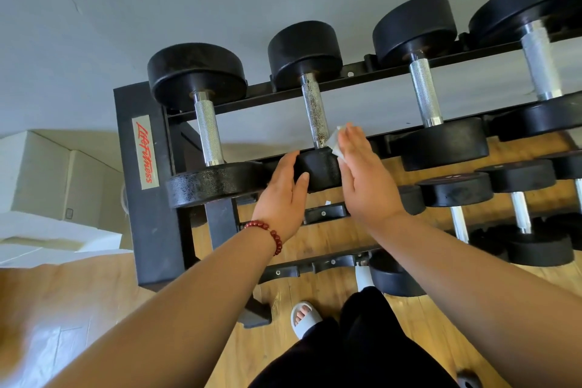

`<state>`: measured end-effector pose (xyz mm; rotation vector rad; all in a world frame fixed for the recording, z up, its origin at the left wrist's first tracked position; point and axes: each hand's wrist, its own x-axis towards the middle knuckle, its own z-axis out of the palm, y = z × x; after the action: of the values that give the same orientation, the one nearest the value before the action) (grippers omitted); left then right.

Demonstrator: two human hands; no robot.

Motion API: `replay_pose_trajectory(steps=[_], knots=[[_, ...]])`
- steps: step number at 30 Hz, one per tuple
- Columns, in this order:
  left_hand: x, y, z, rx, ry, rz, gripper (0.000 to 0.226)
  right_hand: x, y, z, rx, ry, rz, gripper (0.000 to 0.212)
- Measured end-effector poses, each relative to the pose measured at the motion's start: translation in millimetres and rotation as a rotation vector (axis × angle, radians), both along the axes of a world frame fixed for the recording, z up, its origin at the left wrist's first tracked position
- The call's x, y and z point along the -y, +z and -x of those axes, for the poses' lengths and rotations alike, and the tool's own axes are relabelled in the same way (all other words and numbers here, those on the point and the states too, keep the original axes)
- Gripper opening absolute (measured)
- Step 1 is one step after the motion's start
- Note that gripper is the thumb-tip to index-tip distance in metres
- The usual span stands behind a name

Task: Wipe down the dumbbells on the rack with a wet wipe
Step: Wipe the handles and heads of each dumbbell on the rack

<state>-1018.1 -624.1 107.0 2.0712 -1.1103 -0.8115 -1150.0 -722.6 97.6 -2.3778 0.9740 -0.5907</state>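
On the rack's (151, 230) top tier, the 2nd dumbbell (311, 110) from the left sits between both hands. The left hand (283, 195) rests straight-fingered on its near head. The right hand (362, 179), fingers flat, presses the wet wipe (334, 143) against that head's right side.

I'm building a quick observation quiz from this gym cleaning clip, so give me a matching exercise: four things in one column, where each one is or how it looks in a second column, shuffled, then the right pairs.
Things
1. wet wipe
2. bead bracelet
3. handle of the second top-row dumbbell from the left
4. slipper

Places or states
A. on the wooden floor
B. at the wrist of the left hand
C. speckled with dark spots
D. pressed under the fingers of the right hand

Pairs: 1-D, 2-B, 3-C, 4-A
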Motion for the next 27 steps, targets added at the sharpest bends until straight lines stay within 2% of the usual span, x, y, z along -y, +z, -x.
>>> replay_pose_trajectory(steps=[4,8,13,16,23,27], knots=[[0.1,2.2,7.1,0.091,-0.030,-0.015,0.055,-13.1,-5.8,19.0,-0.043,0.083,0.131,0.058],[0.8,6.0,18.1,0.240,-0.061,-0.026,0.064,-10.1,-2.4,37.4,-0.177,0.146,0.250,0.080],[3.0,12.8,25.8,0.321,-0.096,0.099,0.058,1.3,10.9,53.1,-0.258,0.195,0.425,0.067],[4.2,19.0,32.5,0.384,-0.140,0.163,0.053,5.1,16.8,69.2,-0.262,0.179,0.455,0.070],[24.1,31.8,62.5,0.501,-0.253,0.138,0.050,25.0,28.4,101.1,-0.253,0.165,0.500,0.063],[45.2,32.9,87.2,0.497,-0.191,0.131,0.047,44.2,34.1,126.5,-0.221,0.185,0.521,0.057]])
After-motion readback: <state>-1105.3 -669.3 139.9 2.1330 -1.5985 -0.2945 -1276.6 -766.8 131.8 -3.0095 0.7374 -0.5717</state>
